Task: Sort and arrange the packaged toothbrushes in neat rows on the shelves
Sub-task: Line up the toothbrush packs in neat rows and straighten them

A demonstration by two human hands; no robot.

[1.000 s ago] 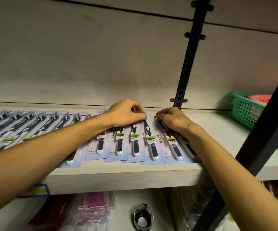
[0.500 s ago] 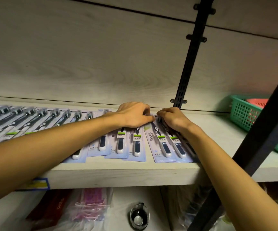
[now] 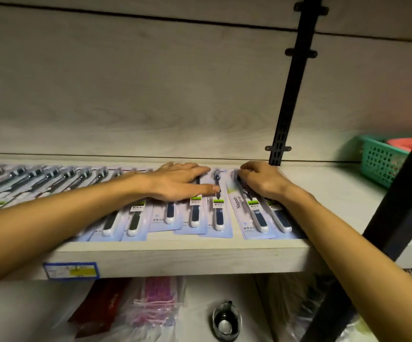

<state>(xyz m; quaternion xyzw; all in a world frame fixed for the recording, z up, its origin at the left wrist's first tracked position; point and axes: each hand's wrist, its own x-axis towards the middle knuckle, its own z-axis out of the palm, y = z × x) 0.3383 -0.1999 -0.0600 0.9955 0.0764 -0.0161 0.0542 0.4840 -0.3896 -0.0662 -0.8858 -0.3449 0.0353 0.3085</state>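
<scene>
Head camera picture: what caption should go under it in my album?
Two hands, left and right, press packaged toothbrushes flat on a shelf.

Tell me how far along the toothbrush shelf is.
Done: the overlapped toothbrush packs on the left already run in an even row along the shelf. In hand: the left hand lies flat on the middle packs, and the right hand presses on the Niepoth packs, with a gap between the two groups. Left: closing that gap and evening the staggered front edges.

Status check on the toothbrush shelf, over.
Left hand flat on toothbrush packs. Right hand curled on the end packs. Rows overlapping, uneven. Nothing blocking.
</scene>
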